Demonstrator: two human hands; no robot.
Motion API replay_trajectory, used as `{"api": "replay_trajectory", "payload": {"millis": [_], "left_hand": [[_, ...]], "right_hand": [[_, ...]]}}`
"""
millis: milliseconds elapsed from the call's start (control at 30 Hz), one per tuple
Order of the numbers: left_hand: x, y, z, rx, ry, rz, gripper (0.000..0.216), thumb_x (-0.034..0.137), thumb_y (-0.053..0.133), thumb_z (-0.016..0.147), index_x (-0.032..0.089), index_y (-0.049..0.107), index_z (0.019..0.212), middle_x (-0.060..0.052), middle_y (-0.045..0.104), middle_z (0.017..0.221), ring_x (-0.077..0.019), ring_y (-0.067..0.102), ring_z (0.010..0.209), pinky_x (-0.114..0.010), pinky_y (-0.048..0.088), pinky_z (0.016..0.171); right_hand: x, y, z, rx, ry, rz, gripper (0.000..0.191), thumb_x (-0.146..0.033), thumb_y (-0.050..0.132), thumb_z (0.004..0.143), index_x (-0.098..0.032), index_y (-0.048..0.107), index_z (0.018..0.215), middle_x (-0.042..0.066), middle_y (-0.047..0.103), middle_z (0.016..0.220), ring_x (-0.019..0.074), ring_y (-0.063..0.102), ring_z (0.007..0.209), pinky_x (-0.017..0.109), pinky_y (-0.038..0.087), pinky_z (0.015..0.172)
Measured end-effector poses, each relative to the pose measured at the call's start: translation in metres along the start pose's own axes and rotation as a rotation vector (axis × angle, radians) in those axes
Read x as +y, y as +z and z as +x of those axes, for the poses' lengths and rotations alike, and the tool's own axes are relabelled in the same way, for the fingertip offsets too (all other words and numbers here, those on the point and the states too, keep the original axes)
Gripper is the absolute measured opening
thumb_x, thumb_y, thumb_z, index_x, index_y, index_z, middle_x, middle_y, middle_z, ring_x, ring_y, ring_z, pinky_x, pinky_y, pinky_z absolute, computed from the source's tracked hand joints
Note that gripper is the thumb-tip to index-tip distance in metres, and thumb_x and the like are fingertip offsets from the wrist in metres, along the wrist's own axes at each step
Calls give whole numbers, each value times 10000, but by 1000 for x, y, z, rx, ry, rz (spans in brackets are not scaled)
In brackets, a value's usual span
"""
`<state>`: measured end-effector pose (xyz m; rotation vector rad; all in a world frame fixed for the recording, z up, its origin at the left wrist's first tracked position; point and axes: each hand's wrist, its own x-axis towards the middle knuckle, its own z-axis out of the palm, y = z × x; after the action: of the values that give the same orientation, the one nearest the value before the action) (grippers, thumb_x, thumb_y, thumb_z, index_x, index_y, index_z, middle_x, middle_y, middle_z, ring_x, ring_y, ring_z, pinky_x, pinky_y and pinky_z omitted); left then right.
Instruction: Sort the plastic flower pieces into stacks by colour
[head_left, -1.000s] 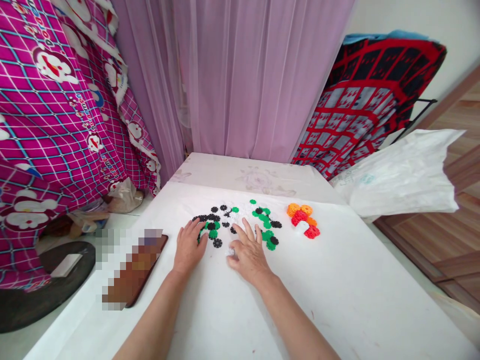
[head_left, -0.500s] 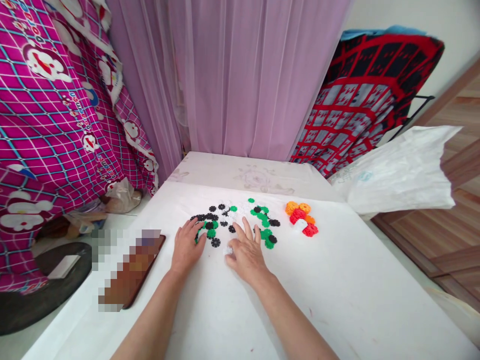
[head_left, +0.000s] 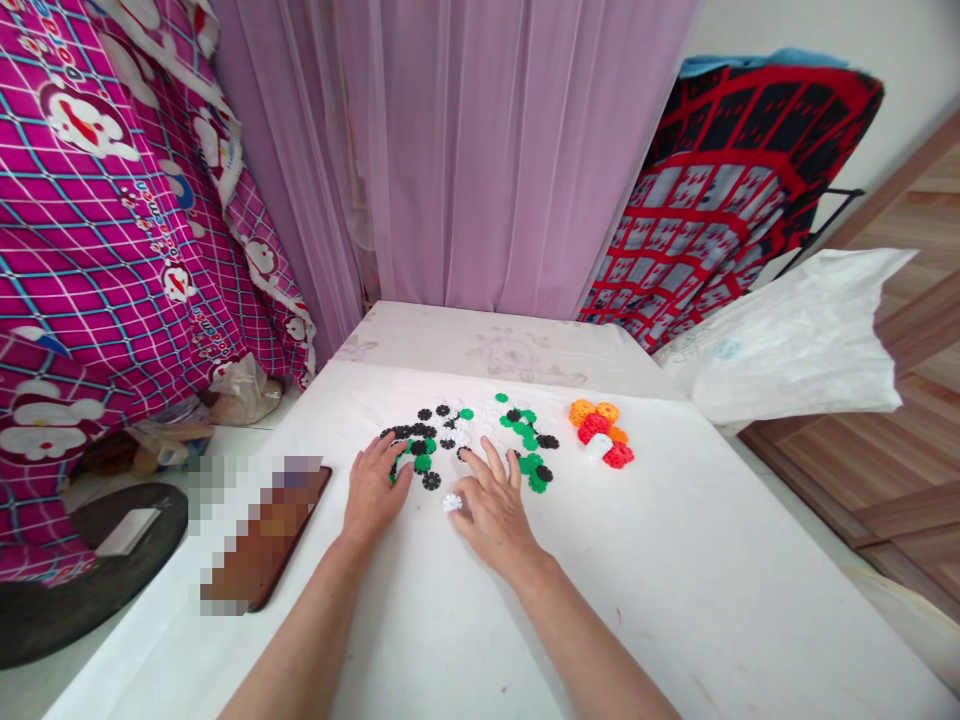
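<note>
My left hand rests palm down with its fingers spread at the near left edge of a loose pile of black and green notched plastic discs. Its fingertips touch several of them. Between thumb and index finger, my right hand pinches a white notched disc just above the cloth, while its other fingers stretch out toward the pile. White discs lie beyond the fingers, partly hidden. More green discs with a few black ones spread out to the right of my right hand.
A separate cluster of orange, red and white discs lies farther right. A dark-edged phone, mostly blurred out, is left of my left forearm. A white plastic bag stands at the table's right edge. A white cloth covers the table.
The white disc at my right thumb and index finger has shifted slightly left and shows more of its face. My left hand stays in place.
</note>
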<state>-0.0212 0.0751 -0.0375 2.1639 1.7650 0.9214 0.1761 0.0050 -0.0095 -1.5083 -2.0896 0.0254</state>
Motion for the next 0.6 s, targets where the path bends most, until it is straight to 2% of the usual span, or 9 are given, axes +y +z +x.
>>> {"api": "replay_trajectory", "payload": {"millis": [100,167,267,333,467,600], "left_hand": [[0,-1,0,-4,7,2,384,361,491,866,240,649,1194,-101,565,1399,-318,456,1339,-558,334,1112],[1,-1,0,-3,11,-3,384,359,488,866,238,650,1193,-103,562,1402,-323,453,1341,-567,331,1111],[0,0,0,5,7,-28,373,356,500,857,254,658,1179,-93,564,1400,-326,449,1344,-578,327,1114],[-2,1,1,16,3,-72,361,336,510,844,259,668,1160,-83,576,1388,-320,456,1340,-574,322,1123],[-12,2,5,101,-94,-330,349,271,461,848,261,677,1122,-45,611,1350,-240,523,1291,-473,358,1141],[-23,2,9,229,-334,-641,350,275,449,864,248,650,1148,-40,630,1326,-204,544,1276,-436,383,1128]], "right_hand": [[-2,-1,-5,51,-97,-22,129,-142,569,857,-222,649,797,48,631,1274,274,354,1381,562,113,1156],[-4,-1,-8,30,-141,-30,186,-130,542,896,-230,644,776,27,694,1115,232,482,1254,502,197,1127],[-8,0,-12,-60,-154,-76,186,-145,556,907,-228,630,757,9,698,831,195,594,967,399,365,957],[-13,1,-14,-110,-124,-129,173,-151,556,900,-219,626,757,11,669,746,182,600,809,338,409,801],[-26,4,-15,-155,9,-121,136,-146,532,881,-224,643,879,6,669,793,154,600,678,279,393,612],[-36,10,4,-166,43,-27,151,-166,550,869,-242,653,949,8,672,894,153,630,775,254,424,647]]}}
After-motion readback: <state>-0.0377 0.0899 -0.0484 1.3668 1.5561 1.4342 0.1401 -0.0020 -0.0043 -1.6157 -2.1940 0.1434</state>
